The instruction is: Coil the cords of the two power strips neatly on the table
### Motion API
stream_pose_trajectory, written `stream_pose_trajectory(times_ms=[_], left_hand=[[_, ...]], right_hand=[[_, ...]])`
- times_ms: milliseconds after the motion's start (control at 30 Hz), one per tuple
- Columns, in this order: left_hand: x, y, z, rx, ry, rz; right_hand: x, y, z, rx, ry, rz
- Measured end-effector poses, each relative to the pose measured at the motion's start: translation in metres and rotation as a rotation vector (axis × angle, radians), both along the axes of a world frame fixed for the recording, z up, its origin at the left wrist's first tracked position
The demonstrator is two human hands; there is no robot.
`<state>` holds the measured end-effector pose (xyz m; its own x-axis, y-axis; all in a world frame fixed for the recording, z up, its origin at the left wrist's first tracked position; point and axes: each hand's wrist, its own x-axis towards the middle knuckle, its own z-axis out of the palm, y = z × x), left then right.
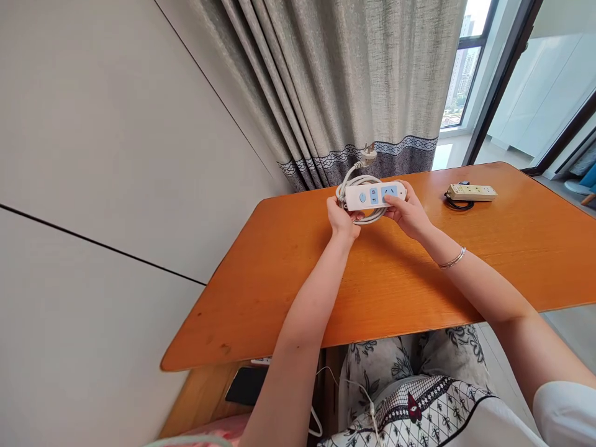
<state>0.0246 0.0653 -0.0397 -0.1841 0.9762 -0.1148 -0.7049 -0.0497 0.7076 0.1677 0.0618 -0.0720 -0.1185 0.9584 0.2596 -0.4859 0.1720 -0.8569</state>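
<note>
Both hands hold a white power strip [367, 197] with pale blue socket panels above the wooden table. Its grey-white cord is coiled behind it, and the plug [369, 155] sticks up at the back with its prongs showing. My left hand [342, 217] is closed around the strip's left end and the cord coil; some of its fingers are hidden. My right hand [406, 211] grips the right end, thumb on the front socket panel and the other fingers behind. A second, cream power strip [472, 193] with a black cord [459, 204] lies on the table to the right.
The orange-brown table [279, 273] has rounded corners. A grey curtain [354, 81] hangs behind it, and a pale wall panel [102, 136] stands at the left. Below the table's front left edge, a black flat object [246, 385] rests on a wooden surface.
</note>
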Motion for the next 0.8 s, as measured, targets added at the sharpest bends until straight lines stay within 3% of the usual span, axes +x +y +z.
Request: stream_pose_trajectory(times_ms=[167, 500, 800], left_hand=[[0.000, -0.001, 0.005, -0.042, 0.098, -0.052], [-0.006, 0.006, -0.004, -0.030, 0.084, -0.180], [-0.003, 0.010, -0.010, -0.016, 0.201, -0.026]], right_hand=[[0.009, 0.004, 0.000, -0.018, -0.026, -0.019], [0.021, 0.014, -0.001, -0.019, -0.028, 0.028], [0.021, 0.013, -0.003, -0.078, -0.034, 0.103]])
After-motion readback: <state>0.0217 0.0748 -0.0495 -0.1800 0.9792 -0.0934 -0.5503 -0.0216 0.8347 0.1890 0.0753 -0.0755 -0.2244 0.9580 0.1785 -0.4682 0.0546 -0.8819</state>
